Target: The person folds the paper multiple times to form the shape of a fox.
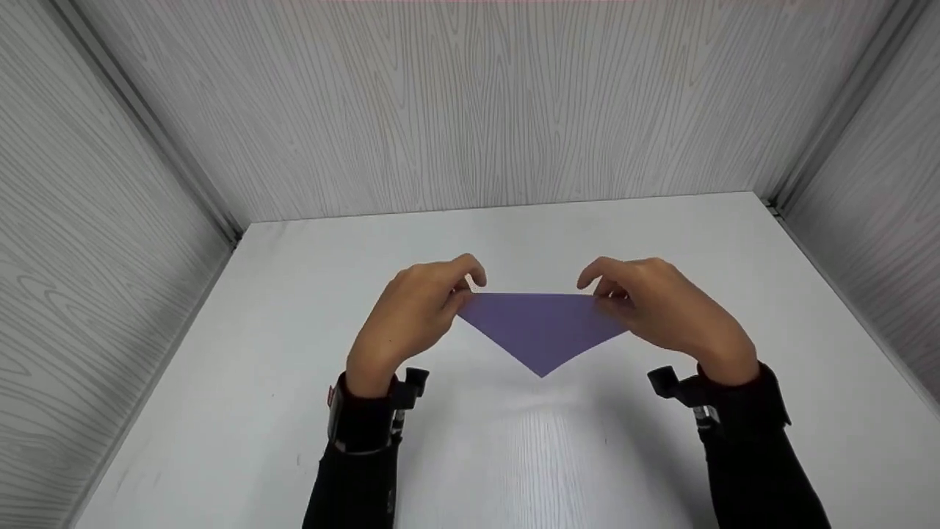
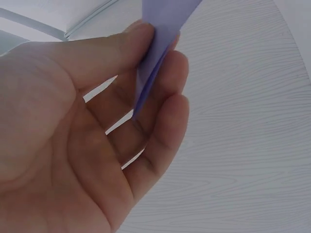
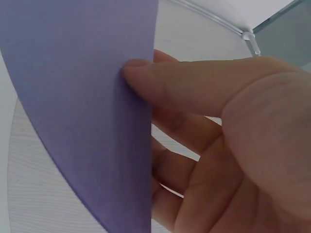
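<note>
A purple sheet of paper (image 1: 540,327), folded into a triangle, is held between the two hands with its straight edge up and its point toward the person. At the left corner, the left hand (image 1: 422,305) pinches the paper between thumb and fingers. The left wrist view shows two layers of the paper (image 2: 163,34) meeting in a narrow tip over the fingers. On the other side the right hand (image 1: 664,308) pinches the right part, its thumb pressed flat on the paper (image 3: 77,97) and its fingers behind.
A white tabletop (image 1: 308,308) lies under the hands. Pale wood-grain panels stand behind it (image 1: 470,110) and along the left (image 1: 95,242) and right sides. Dark wrist straps with small cameras sit on both wrists.
</note>
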A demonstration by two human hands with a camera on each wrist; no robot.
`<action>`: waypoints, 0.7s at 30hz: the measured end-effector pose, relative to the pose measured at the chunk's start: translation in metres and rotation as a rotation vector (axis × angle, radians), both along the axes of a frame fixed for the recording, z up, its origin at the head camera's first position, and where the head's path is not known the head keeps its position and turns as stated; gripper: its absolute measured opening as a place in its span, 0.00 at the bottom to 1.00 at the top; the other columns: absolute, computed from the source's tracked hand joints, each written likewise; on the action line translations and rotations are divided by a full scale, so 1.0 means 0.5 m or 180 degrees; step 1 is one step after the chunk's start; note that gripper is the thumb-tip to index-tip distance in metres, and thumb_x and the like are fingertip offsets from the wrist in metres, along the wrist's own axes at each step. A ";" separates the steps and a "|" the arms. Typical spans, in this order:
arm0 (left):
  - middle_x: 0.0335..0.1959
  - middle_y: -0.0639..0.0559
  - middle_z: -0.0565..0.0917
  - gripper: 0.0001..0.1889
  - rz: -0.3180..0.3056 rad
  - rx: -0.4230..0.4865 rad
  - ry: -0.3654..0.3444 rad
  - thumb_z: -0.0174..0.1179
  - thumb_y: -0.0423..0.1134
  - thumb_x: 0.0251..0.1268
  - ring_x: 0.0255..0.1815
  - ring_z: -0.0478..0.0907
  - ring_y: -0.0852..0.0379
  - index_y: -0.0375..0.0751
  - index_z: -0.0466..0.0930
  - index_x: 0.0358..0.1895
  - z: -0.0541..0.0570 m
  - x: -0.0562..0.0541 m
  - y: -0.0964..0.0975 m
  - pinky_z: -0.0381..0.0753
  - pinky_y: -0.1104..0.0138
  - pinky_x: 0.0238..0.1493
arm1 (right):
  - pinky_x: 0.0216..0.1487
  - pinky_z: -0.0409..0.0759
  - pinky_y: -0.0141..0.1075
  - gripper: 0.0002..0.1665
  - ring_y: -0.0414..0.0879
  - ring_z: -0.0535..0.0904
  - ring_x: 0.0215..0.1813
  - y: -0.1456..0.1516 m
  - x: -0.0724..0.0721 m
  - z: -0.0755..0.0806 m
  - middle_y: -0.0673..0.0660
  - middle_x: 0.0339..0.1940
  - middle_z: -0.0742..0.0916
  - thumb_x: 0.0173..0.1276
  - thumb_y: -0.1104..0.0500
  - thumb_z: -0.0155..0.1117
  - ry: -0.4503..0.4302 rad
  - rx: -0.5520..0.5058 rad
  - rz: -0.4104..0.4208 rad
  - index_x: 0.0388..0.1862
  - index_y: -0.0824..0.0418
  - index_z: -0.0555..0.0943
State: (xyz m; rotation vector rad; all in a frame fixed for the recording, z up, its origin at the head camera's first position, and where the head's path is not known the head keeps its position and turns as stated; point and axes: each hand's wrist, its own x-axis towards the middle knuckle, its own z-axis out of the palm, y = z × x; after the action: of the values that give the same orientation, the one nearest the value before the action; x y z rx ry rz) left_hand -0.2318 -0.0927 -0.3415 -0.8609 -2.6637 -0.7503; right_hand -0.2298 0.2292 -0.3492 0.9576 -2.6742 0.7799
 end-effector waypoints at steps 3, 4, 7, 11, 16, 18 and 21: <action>0.35 0.55 0.86 0.11 -0.0045 -0.0161 -0.0150 0.61 0.23 0.70 0.33 0.77 0.59 0.46 0.80 0.44 -0.014 -0.012 0.003 0.76 0.63 0.37 | 0.38 0.81 0.39 0.16 0.39 0.83 0.35 -0.003 -0.010 -0.011 0.48 0.34 0.89 0.67 0.74 0.62 -0.0193 0.0060 0.0053 0.45 0.55 0.80; 0.35 0.54 0.85 0.11 -0.0079 -0.0212 -0.0165 0.60 0.22 0.69 0.34 0.77 0.58 0.45 0.79 0.43 -0.021 -0.017 0.005 0.76 0.63 0.38 | 0.38 0.81 0.39 0.15 0.39 0.83 0.35 -0.005 -0.013 -0.015 0.48 0.34 0.88 0.67 0.75 0.62 -0.0245 0.0068 0.0058 0.42 0.55 0.80; 0.35 0.53 0.85 0.12 -0.0184 -0.0310 -0.0230 0.60 0.20 0.67 0.37 0.79 0.56 0.43 0.81 0.38 -0.043 -0.029 0.007 0.78 0.61 0.41 | 0.39 0.81 0.39 0.14 0.41 0.82 0.35 -0.013 -0.022 -0.029 0.48 0.34 0.88 0.65 0.76 0.64 -0.0307 0.0130 0.0067 0.36 0.56 0.82; 0.36 0.52 0.87 0.15 -0.0235 -0.0417 -0.0320 0.60 0.17 0.63 0.41 0.82 0.53 0.42 0.84 0.37 -0.076 -0.040 0.005 0.80 0.59 0.44 | 0.43 0.83 0.41 0.16 0.44 0.84 0.41 -0.029 -0.029 -0.052 0.50 0.38 0.90 0.64 0.77 0.63 -0.0399 0.0299 0.0091 0.38 0.58 0.88; 0.38 0.48 0.88 0.16 -0.0328 -0.0537 -0.0400 0.61 0.15 0.58 0.42 0.83 0.48 0.40 0.86 0.38 -0.109 -0.050 0.004 0.82 0.56 0.45 | 0.48 0.85 0.44 0.20 0.48 0.87 0.48 -0.045 -0.037 -0.092 0.53 0.44 0.91 0.64 0.79 0.60 -0.0354 0.0567 0.0189 0.44 0.60 0.90; 0.38 0.46 0.88 0.15 -0.0371 -0.0575 -0.0431 0.61 0.15 0.59 0.42 0.84 0.47 0.40 0.86 0.38 -0.120 -0.052 0.006 0.82 0.56 0.45 | 0.49 0.85 0.44 0.21 0.50 0.87 0.49 -0.048 -0.040 -0.109 0.55 0.45 0.91 0.64 0.80 0.61 -0.0298 0.0624 0.0230 0.45 0.61 0.90; 0.38 0.46 0.88 0.11 -0.0391 -0.0618 -0.0512 0.62 0.18 0.62 0.42 0.84 0.47 0.39 0.87 0.37 -0.138 -0.053 0.011 0.83 0.56 0.46 | 0.51 0.84 0.45 0.21 0.51 0.87 0.50 -0.050 -0.046 -0.133 0.55 0.45 0.91 0.63 0.79 0.60 -0.0284 0.0681 0.0253 0.46 0.62 0.90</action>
State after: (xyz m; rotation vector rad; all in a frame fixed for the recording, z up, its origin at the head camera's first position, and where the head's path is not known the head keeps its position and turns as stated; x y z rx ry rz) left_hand -0.2586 -0.0871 -0.4106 -1.0628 -2.8849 -0.6185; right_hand -0.2530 0.2040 -0.4158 1.1091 -2.8573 0.5717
